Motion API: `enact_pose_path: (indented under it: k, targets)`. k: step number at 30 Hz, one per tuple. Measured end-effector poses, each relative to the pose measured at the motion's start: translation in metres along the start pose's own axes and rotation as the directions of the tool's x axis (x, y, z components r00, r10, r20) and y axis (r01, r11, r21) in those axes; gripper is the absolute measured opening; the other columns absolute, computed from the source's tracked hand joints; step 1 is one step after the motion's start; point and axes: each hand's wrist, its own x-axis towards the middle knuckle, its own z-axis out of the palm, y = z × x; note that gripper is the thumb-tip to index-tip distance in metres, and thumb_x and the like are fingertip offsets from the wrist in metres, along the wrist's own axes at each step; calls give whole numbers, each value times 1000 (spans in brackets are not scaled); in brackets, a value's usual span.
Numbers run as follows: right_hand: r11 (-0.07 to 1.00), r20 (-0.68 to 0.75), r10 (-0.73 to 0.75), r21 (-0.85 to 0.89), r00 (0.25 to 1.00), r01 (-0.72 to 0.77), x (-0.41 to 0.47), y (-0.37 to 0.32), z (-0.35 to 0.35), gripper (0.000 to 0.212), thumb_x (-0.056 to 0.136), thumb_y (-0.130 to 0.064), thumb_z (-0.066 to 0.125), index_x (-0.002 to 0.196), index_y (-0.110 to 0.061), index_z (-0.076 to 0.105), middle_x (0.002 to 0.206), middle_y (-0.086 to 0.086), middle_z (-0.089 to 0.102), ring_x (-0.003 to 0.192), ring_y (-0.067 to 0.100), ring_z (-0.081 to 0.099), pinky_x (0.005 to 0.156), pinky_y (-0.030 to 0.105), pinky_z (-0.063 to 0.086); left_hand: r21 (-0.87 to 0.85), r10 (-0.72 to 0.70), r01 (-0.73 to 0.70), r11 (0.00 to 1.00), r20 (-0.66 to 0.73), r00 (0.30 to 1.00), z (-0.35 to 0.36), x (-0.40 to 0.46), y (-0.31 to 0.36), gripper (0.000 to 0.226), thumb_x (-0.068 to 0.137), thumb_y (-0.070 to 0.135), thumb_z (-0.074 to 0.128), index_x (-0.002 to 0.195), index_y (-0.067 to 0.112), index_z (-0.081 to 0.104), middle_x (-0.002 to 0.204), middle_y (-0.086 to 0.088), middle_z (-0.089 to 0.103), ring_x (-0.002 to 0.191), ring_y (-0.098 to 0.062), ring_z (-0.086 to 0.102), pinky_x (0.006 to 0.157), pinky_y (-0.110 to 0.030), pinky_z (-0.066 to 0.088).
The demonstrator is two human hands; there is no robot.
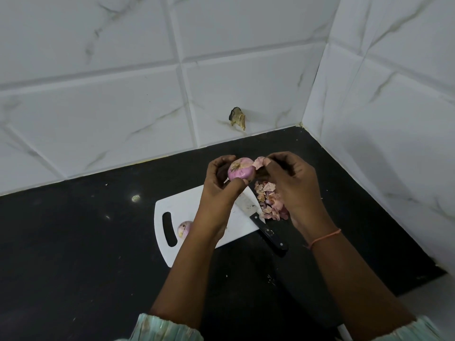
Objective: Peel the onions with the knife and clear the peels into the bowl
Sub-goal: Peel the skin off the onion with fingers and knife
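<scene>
My left hand (pixel 221 185) grips a pink onion (pixel 240 171) above the far end of the white cutting board (pixel 187 207). My right hand (pixel 293 185) pinches a strip of pale peel (pixel 259 162) that still hangs from the onion's right side. The knife (pixel 261 222) lies across the board's right edge, black handle pointing toward me. A second onion (pixel 184 228) sits on the board near its handle slot, partly hidden by my left forearm. A heap of pink peels (pixel 270 204) lies on the counter right of the board. No bowl is in view.
The black counter (pixel 86 242) runs into a corner of white tiled walls (pixel 246 89) behind and to the right. A chipped hole (pixel 238 118) marks the back wall tile. Small crumbs speckle the counter.
</scene>
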Motion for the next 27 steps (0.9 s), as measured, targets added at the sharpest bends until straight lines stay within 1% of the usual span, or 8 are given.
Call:
enact_pose_path:
  k: [5,9,11,14,16,20,24,27]
  targets:
    - [863,79,271,422,959,-279,1,-6,3,7,92,-8,63,91,-6,70,84,13,74,79,25,71,72,33,60,-339,-215,249,907,134,967,5,2,1,37,93,3,40,127,3,56,123,-20,64,108,-32,65,98,-38,55]
    - [780,129,337,516,933,-353,1,-6,5,8,92,-7,61,93,-1,68,79,14,72,71,20,70,64,27,60,-366,-252,291,884,153,956,5,3,0,44,95,13,42,136,-2,49,123,-22,61,100,-27,65,103,-41,50]
    - [762,87,349,553,933,-337,0,-5,4,7,91,-8,63,91,-2,67,76,12,72,68,18,69,62,28,60,-348,-250,283,894,138,958,4,3,-1,42,99,11,34,136,0,50,118,-21,63,93,-26,68,94,-39,56]
    - [759,-54,372,593,927,-270,3,0,-4,3,87,-4,67,89,-2,66,75,11,71,66,17,69,61,29,60,-302,-243,267,915,116,963,4,3,-1,39,100,8,31,131,8,53,105,-15,62,80,-25,65,67,-30,56]
    - [821,-155,370,515,916,-245,8,8,-11,8,84,-1,70,91,-2,66,82,14,73,71,21,72,66,30,60,-291,-243,258,921,85,966,4,4,-1,36,100,7,31,128,13,53,106,-14,61,79,-24,63,61,-28,53]
    - [962,-253,267,119,930,-244,11,28,-19,20,86,1,68,92,-18,70,96,5,73,92,22,72,86,39,59,-159,-197,201,966,42,980,1,6,-6,34,93,8,48,122,24,55,121,-15,58,82,-19,66,66,-28,49]
    - [999,-11,-2,-36,1000,2,0,19,-13,20,90,-12,67,103,-27,70,105,-7,72,100,9,68,88,27,55,-56,-143,145,988,32,989,-2,3,-10,45,78,22,64,122,24,56,127,-13,64,87,-15,63,71,-29,45]
    - [968,217,-224,-61,950,242,-6,11,-5,23,87,-17,71,109,-23,68,109,-7,70,104,8,66,85,20,54,-71,-134,136,988,38,990,-4,3,-11,48,80,26,69,126,17,59,117,-9,65,91,-15,62,72,-27,47]
